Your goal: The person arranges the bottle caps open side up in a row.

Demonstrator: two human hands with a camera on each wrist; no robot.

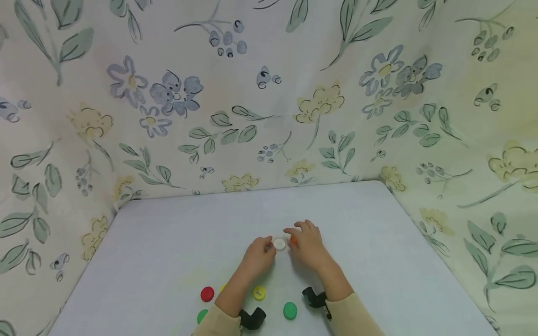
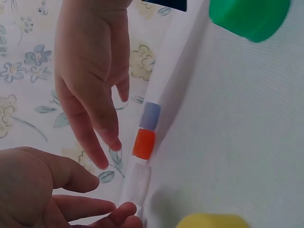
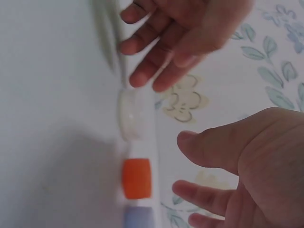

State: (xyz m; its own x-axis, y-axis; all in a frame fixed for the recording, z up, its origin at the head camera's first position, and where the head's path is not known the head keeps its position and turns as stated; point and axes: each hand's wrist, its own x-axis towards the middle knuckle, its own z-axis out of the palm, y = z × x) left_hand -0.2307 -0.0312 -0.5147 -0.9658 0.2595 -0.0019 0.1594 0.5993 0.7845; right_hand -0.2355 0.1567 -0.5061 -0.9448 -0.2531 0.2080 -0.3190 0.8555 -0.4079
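Note:
A translucent white round cap (image 1: 279, 243) sits on the white table between both hands. My left hand (image 1: 259, 255) is at its left; in the left wrist view its fingertips (image 2: 127, 209) are right at the cap's edge, with the thumb held apart. On the other side, an orange cap (image 1: 293, 240) shows partly from behind my right hand (image 1: 308, 246). In the right wrist view the orange cap (image 3: 137, 178) lies beside the white cap (image 3: 130, 115), then a pale blue cap (image 3: 138, 217). My right thumb (image 3: 209, 145) and fingers are spread above the row, holding nothing.
Nearer the front lie a red cap (image 1: 207, 294), a yellow cap (image 1: 259, 293), and a green cap (image 1: 290, 311). Another green cap (image 1: 202, 316) and a yellow one (image 1: 223, 287) are partly covered by the left arm. Floral cloth (image 1: 269, 130) hangs behind the table.

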